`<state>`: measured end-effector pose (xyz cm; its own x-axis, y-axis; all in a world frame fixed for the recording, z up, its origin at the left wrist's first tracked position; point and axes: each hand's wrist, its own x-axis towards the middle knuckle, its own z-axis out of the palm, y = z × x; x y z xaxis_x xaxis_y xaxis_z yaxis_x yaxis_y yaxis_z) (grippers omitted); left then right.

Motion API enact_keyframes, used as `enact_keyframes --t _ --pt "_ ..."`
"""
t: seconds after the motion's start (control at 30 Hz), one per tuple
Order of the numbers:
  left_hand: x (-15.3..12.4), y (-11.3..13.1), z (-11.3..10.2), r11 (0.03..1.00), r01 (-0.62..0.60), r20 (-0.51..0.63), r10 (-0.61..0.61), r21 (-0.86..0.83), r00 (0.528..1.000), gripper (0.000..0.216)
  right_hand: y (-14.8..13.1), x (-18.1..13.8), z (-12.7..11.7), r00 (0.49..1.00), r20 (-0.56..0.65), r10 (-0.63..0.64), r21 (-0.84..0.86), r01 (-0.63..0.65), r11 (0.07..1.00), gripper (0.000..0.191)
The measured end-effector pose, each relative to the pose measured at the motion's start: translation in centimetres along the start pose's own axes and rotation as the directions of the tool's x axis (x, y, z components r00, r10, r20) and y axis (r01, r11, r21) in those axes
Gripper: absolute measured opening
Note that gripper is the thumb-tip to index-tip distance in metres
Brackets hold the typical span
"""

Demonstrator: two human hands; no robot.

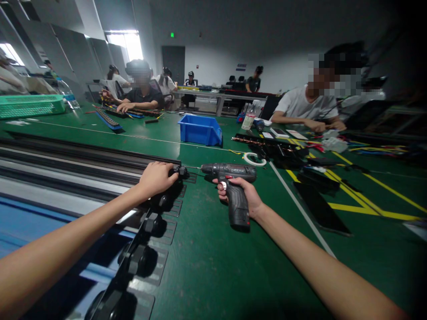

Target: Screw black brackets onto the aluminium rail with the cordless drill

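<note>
My right hand [240, 194] is closed round the grip of a dark cordless drill [231, 177], which lies level above the green table with its thin bit pointing left. The bit's tip meets a small black fitting [182, 170] at the end of a long black and grey rail assembly [83, 164]. My left hand [156, 178] is curled over that end of the rail, fingers closed on it right next to the fitting. A row of black round knobs [140, 258] runs along the rail's end toward me.
A blue plastic bin [200, 130] stands on the green table [213, 266] beyond the drill. A white tape ring [253, 159], black parts and coloured wires lie to the right. Yellow and white lines cross the table. Several seated people work at the far side.
</note>
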<state>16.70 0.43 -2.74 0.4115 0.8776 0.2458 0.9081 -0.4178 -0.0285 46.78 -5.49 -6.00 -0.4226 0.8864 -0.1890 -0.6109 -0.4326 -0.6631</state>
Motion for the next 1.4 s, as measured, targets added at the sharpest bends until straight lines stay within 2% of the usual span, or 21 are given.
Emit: enact_keyframes --t 0.2,0.37,0.5,0.87,1.07,1.27,1.4 --pt "0.1 0.2 0.1 1.000 0.021 0.018 -0.021 -0.001 1.000 0.042 -0.1 0.3 0.0 1.000 -0.027 0.003 -0.010 -0.003 1.000 0.036" --pt "0.2 0.3 0.1 1.000 0.026 0.039 -0.026 0.002 0.999 0.041 -0.2 0.4 -0.5 1.000 -0.004 0.007 -0.001 -0.007 1.000 0.037" --pt "0.2 0.3 0.1 1.000 0.025 0.037 -0.026 0.016 0.999 0.041 -0.3 0.4 -0.6 1.000 0.017 0.026 -0.030 -0.026 0.999 0.037" --pt "0.1 0.4 0.0 1.000 0.017 0.029 -0.017 0.011 0.999 0.039 -0.3 0.5 -0.3 0.999 -0.026 0.036 0.006 -0.036 0.999 0.038" --pt "0.1 0.4 0.1 1.000 0.021 0.031 -0.021 0.016 0.999 0.039 -0.4 0.8 -0.4 0.999 -0.019 0.040 0.011 -0.040 0.999 0.032" --pt "0.0 0.4 0.1 0.999 0.022 0.015 -0.022 0.023 1.000 0.039 -0.1 1.6 0.1 0.998 -0.033 0.057 -0.058 -0.059 0.997 0.032" --pt "0.0 0.3 0.0 1.000 0.013 0.006 -0.013 0.012 1.000 0.040 -0.1 1.4 0.1 0.999 -0.013 0.047 -0.022 -0.047 0.999 0.034"
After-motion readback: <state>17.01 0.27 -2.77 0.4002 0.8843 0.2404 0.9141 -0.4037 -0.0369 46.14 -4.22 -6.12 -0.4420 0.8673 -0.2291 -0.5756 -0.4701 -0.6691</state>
